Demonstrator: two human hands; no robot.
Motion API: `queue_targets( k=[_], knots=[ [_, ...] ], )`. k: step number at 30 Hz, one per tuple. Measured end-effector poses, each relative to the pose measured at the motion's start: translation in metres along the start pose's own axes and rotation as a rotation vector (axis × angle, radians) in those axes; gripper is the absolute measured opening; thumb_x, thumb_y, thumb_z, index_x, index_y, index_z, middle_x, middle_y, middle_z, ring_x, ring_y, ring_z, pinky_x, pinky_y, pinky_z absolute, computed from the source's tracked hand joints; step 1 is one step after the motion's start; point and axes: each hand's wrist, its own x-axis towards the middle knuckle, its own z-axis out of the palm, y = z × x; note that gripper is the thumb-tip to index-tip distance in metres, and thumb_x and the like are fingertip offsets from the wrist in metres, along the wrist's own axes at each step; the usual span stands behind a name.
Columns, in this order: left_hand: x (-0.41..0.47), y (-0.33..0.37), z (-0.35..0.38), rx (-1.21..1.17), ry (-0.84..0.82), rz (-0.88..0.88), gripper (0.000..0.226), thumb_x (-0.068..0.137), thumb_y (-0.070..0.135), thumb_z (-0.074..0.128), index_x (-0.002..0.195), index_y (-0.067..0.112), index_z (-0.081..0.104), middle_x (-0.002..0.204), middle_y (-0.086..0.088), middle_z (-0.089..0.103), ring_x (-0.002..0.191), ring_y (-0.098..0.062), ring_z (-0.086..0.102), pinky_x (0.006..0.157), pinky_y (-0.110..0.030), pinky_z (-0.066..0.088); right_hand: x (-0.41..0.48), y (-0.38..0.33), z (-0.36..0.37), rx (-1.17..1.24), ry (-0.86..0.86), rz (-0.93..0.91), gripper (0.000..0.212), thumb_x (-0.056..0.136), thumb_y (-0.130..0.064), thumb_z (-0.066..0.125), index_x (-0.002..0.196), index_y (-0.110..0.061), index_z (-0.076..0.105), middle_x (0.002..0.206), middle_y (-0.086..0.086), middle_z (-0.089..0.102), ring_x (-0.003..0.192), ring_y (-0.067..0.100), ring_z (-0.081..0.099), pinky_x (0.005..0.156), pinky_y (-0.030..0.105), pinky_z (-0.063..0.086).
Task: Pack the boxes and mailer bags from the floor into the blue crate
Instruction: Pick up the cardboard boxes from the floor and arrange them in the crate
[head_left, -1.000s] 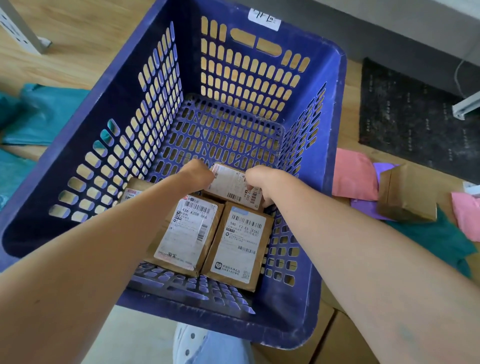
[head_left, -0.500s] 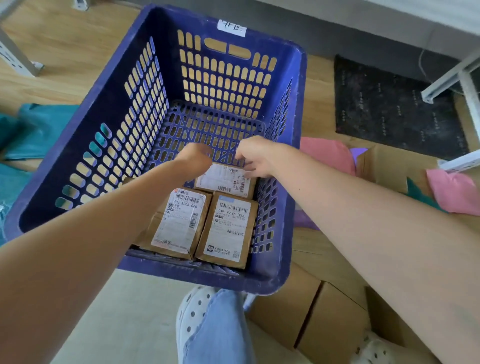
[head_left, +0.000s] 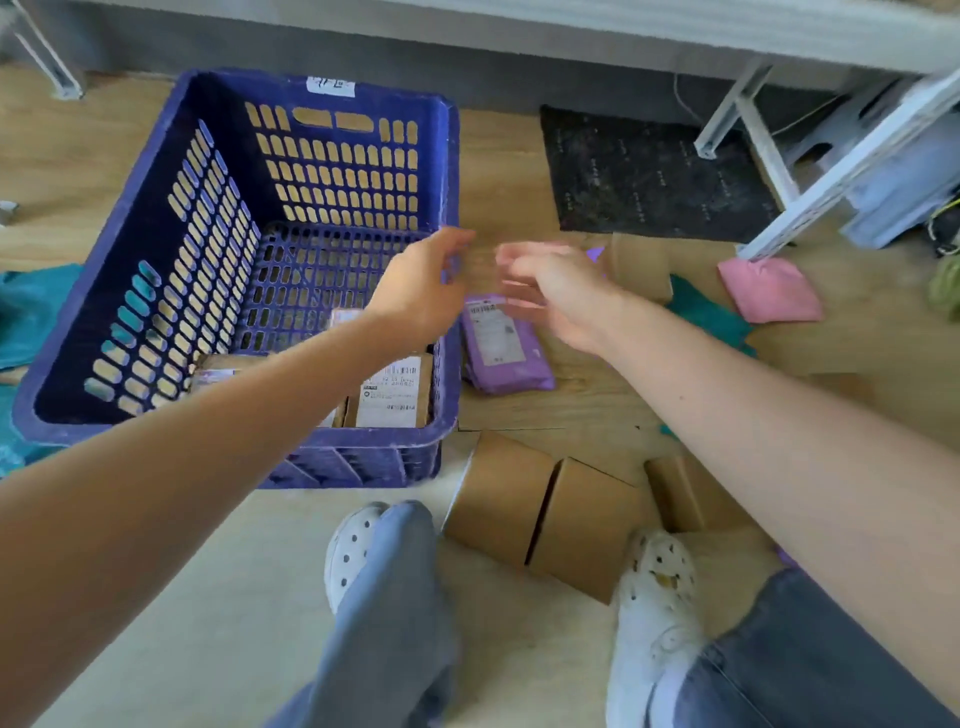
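Slotted blue plastic crate (head_left: 130, 218) on the wooden floor (head_left: 498, 171), partly packed.
Head view: labelled brown cardboard boxes (head_left: 395, 389) lie in its near corner; left hand (head_left: 421, 291) and right hand (head_left: 556, 291) hover loose-fingered, holding nothing; a purple plastic mailer bag (head_left: 501, 348) lies just beside the crate.

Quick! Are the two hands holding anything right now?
Left hand: open, holding nothing.
Right hand: open, blurry, seems to be holding nothing.
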Motion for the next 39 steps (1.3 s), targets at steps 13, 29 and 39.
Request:
queue_targets(
  k=[13,29,39],
  knots=[
    [-0.081,-0.024,0.114,0.199,-0.558,-0.173,0.054,0.09,0.012,0.049,0.141,0.024,0.039,0.105,-0.003,0.058,0.063,-0.01,0.055,0.054,-0.021,0.043,-0.068,0.158,-0.113,0.038,0.271,0.382,0.038,0.092,-0.004,0.051,0.128,-0.015,0.056,0.122,0.005,0.06,0.111,0.021,0.058,0.091,0.033,0.05],
    [-0.106,-0.047,0.227,0.094,-0.782,-0.42,0.059,0.092,0.01,0.046,0.146,0.016,0.023,0.139,-0.007,0.04,0.115,-0.023,0.047,0.079,-0.025,0.043,-0.089,0.272,-0.129,-0.049,0.255,0.604,0.07,0.082,-0.008,0.071,0.139,-0.009,0.03,0.12,0.006,0.052,0.105,0.02,0.049,0.086,0.03,0.042],
    [-0.088,-0.038,0.237,-0.118,-0.775,-0.646,0.086,0.07,0.01,0.051,0.149,0.028,0.02,0.138,-0.006,0.044,0.113,-0.026,0.052,0.086,-0.038,0.053,-0.078,0.26,-0.155,0.188,0.27,0.655,0.057,0.084,-0.029,0.07,0.133,-0.019,0.042,0.129,0.005,0.056,0.111,0.026,0.054,0.093,0.046,0.046]
  ],
)
